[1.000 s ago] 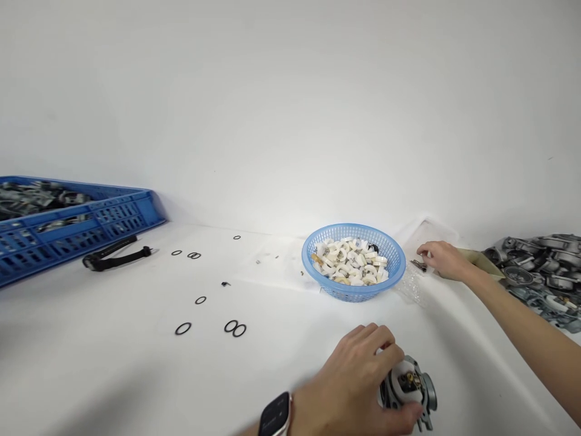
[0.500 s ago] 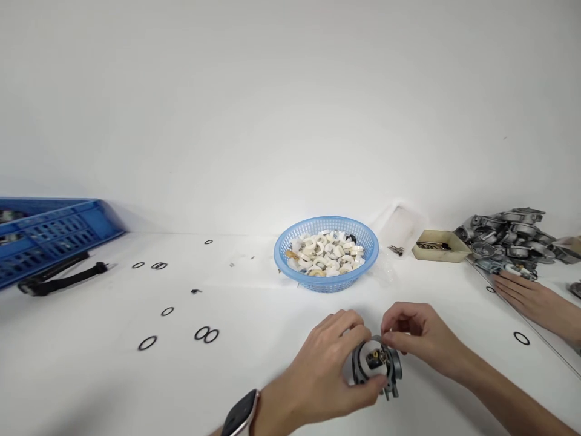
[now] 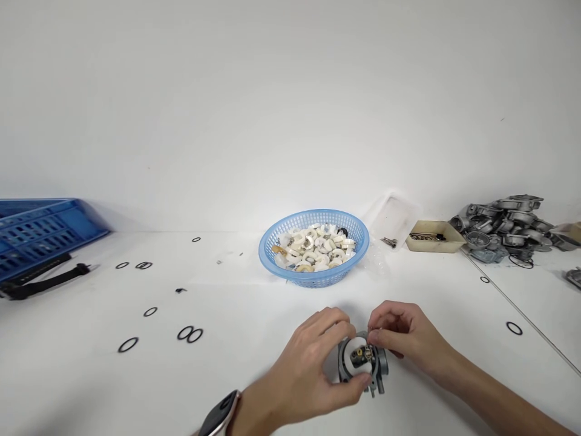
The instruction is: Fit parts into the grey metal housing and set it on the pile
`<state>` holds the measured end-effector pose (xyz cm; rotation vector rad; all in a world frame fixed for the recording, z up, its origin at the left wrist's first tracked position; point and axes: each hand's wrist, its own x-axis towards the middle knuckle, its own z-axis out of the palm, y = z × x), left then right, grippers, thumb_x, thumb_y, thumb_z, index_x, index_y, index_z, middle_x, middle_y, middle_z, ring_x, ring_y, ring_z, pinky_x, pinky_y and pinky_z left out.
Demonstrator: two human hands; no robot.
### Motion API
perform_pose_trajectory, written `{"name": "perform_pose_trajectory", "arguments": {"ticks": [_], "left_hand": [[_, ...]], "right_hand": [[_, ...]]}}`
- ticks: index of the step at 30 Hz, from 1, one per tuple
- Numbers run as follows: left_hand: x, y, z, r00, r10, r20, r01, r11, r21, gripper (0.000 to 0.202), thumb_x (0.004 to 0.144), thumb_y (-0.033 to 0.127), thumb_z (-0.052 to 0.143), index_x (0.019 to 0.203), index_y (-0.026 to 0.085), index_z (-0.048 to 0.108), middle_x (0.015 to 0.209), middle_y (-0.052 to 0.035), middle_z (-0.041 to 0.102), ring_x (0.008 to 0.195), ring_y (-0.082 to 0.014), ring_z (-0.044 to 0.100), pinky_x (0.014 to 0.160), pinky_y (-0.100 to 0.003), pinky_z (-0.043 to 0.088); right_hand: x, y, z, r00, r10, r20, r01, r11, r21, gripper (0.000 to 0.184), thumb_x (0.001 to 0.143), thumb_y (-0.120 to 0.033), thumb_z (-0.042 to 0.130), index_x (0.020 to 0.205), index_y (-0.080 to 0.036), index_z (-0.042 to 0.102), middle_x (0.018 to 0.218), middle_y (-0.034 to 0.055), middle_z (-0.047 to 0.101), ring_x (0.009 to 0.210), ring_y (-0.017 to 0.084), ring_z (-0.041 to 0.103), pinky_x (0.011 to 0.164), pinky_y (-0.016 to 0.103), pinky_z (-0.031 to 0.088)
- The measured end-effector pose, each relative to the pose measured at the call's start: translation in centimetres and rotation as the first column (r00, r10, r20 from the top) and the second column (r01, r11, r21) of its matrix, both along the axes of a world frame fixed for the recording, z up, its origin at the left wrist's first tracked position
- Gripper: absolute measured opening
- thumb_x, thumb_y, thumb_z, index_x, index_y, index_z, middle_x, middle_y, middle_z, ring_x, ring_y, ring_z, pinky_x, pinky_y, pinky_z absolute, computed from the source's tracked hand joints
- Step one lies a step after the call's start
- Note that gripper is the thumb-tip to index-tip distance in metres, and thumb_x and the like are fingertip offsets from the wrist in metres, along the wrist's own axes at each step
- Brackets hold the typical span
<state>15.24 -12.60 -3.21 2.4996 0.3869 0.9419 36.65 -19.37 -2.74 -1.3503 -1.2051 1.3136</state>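
A grey metal carburetor [image 3: 380, 366] stands on the white table at the lower middle, its open bowl side facing me. Inside it sit a white float [image 3: 351, 352] and dark and brass parts. My left hand [image 3: 308, 366] grips the carburetor from the left, thumb low on the rim and fingers at the top. At the upper right edge, the thumb and fingertips of my right hand [image 3: 411, 333] are pinched together against the carburetor. Whatever lies between those fingertips is too small or hidden to name.
Beyond my hands is a blue basket [image 3: 269, 264] of white floats. Farther right stand a cream tray [image 3: 436, 245] of small parts and a pile of carburetor bodies [image 3: 512, 227]. Black rings [image 3: 128, 344] lie scattered leftward, near a blue crate [image 3: 86, 227].
The view has shifted, so most things sit farther left. Another person's hand by the metal pile at right has gone from view. My hands keep their hold on the carburetor.
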Motion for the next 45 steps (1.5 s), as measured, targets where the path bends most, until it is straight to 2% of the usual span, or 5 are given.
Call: {"name": "perform_pose_trajectory", "arguments": {"ticks": [5,9,21,28,45], "left_hand": [[0.1,-0.1,0.1,0.999,-0.009,0.031,0.009,1.0,0.016,0.021,0.085,0.026,0.069,0.1,0.022,0.056,0.09,-0.0029,0.06,0.079,-0.019,0.055,0.07,-0.032,0.048],[0.1,-0.2,0.2,0.999,-0.01,0.033,0.01,1.0,0.004,0.018,0.086,0.025,0.068,0.099,0.022,0.056,0.09,-0.0027,0.059,0.079,-0.0185,0.055,0.07,-0.032,0.048],[0.1,-0.2,0.1,0.999,-0.005,0.043,0.006,1.0,-0.022,0.018,0.085,0.026,0.07,0.098,0.021,0.058,0.09,-0.003,0.059,0.078,-0.0181,0.056,0.069,-0.032,0.049],[0.1,-0.2,0.1,0.999,0.005,0.036,-0.005,1.0,-0.023,0.019,0.085,0.028,0.07,0.098,0.021,0.059,0.09,-0.0038,0.06,0.077,-0.0188,0.057,0.069,-0.032,0.05],[0.0,-0.1,0.0,0.999,-0.023,0.026,0.025,0.995,-0.094,0.021,0.084,0.027,0.073,0.099,0.021,0.059,0.092,-0.0035,0.06,0.08,-0.0191,0.056,0.071,-0.033,0.049]], "right_hand": [[0.1,-0.2,0.2,0.997,-0.016,0.07,0.016,1.0,-0.001,0.025,0.078,-0.042,0.078,0.083,-0.019,0.071,0.06,-0.0053,0.047,0.057,0.01,0.036,0.053,0.026,0.027],[0.1,-0.1,0.7,0.988,-0.024,0.154,0.009,0.995,0.096,0.019,0.083,-0.04,0.071,0.079,-0.021,0.073,0.079,-0.0006,0.059,0.064,0.011,0.04,0.06,0.028,0.032],[1.0,-1.1,1.9,0.955,0.177,0.237,-0.195,0.979,0.054,0.012,0.088,-0.03,0.066,0.094,-0.027,0.075,0.107,0.0006,0.061,0.073,0.012,0.05,0.072,0.029,0.043],[1.0,-1.5,2.9,0.918,0.207,0.339,-0.239,0.969,0.057,0.016,0.087,-0.027,0.066,0.1,-0.03,0.075,0.112,0.0017,0.06,0.079,0.013,0.054,0.067,0.027,0.046],[0.2,-2.2,2.6,0.909,0.174,0.378,-0.259,0.948,0.187,0.042,0.078,-0.01,0.063,0.112,-0.033,0.068,0.104,-0.0015,0.065,0.075,0.012,0.051,0.063,0.024,0.044]]}}
